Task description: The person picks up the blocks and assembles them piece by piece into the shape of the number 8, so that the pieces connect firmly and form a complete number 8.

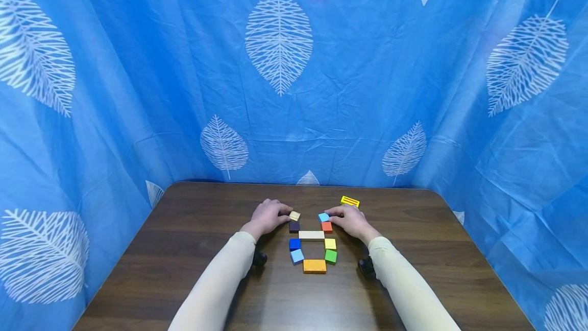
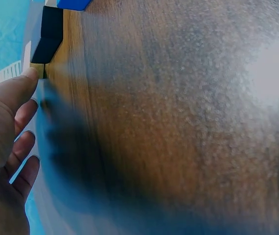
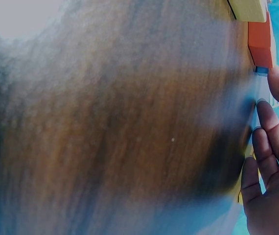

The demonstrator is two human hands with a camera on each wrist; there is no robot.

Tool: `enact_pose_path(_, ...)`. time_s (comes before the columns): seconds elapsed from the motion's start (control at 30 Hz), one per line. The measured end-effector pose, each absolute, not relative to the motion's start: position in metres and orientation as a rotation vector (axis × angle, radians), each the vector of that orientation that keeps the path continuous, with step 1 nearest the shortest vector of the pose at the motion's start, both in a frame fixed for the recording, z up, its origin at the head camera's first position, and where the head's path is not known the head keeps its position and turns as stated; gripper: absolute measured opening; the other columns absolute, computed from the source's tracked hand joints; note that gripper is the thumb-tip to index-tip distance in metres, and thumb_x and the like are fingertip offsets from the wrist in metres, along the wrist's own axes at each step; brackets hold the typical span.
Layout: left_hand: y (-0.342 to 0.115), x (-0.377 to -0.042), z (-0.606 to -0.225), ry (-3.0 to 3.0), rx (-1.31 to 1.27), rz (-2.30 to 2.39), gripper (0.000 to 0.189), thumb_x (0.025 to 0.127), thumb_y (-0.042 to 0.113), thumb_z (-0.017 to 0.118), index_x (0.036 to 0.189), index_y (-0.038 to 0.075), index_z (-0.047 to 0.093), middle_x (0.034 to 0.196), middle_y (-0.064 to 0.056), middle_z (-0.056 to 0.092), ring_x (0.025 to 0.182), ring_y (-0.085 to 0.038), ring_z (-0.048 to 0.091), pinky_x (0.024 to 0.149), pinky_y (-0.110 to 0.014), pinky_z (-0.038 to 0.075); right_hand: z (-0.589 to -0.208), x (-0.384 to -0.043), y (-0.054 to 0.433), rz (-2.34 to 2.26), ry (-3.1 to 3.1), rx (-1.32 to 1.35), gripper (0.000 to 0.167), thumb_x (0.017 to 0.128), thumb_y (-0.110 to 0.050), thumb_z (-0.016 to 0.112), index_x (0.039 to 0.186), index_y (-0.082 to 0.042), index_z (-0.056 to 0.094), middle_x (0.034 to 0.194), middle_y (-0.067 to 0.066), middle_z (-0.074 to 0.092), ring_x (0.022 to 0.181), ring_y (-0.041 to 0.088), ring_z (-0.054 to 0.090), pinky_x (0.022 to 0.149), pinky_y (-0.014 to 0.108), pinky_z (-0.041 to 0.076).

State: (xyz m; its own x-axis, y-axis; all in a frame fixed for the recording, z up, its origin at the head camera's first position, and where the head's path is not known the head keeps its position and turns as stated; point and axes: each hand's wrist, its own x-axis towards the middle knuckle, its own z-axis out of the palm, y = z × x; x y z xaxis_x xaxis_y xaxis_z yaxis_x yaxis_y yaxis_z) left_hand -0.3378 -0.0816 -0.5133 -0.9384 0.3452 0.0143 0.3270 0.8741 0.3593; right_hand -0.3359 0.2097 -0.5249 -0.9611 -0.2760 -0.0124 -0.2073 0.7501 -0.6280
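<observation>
My left hand [image 1: 268, 217] pinches a natural wood block [image 1: 294, 216] between thumb and forefinger at the upper left end of a block outline on the table. In the left wrist view, the thumb [image 2: 19, 90] touches that block, which is mostly hidden behind a black block [image 2: 49, 34]. Opposite, my right hand [image 1: 351, 220] holds a light blue block [image 1: 323, 217] by its side with thumb and forefinger, just beyond a red block [image 1: 326, 227]. The right wrist view shows only a sliver of this blue block [image 3: 261, 70]. The other fingers of both hands are loosely bent.
A pale long block [image 1: 311, 235] crosses the outline's middle. Below it sit dark blue [image 1: 295, 244], light blue [image 1: 297, 256], yellow [image 1: 330, 244] and green [image 1: 331, 256] blocks, with an orange block [image 1: 314, 266] nearest me. A yellow striped piece [image 1: 350, 201] lies behind my right hand.
</observation>
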Motion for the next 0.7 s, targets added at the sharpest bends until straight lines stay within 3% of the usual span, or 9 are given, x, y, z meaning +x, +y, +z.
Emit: enact_pose_path(0.7, -0.0800, -0.3390, -0.5146, 2.958, 0.528, 0.605, 0.030, 0.098, 0.035, 0.070, 0.126, 0.025, 0.075, 0.115, 0.000, 0.068, 0.107, -0.023, 0.055, 0.096, -0.046, 0.046, -0.5237, -0.3366, 0.2094, -0.981, 2.851, -0.419, 0.028, 0.100, -0.020, 0.068, 0.127, -0.020, 0.074, 0.127, 0.004, 0.070, 0.122, 0.029, 0.060, 0.105, 0.057, 0.041)
